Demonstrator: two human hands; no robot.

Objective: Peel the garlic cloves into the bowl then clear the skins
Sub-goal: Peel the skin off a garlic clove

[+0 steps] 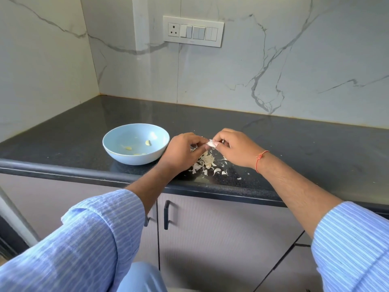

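Both hands (pixel 183 150) (pixel 235 147) pinch one garlic clove (pixel 211 143) — long axis left-right.

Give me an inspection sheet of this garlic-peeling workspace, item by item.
Surface: dark speckled stone countertop, glossy.
Job's things: pale blue round bowl left of the hands, holding a few peeled yellowish garlic pieces; white garlic clove held between both hands above the counter.
Clutter: heap of papery garlic skins under the hands, with flakes scattered around it.
Hands: left hand and right hand both pinch the clove.
Cables: nothing seen.
Surroundings: white veined marble wall, white switch and socket panel, grey cabinet doors with black handles below.
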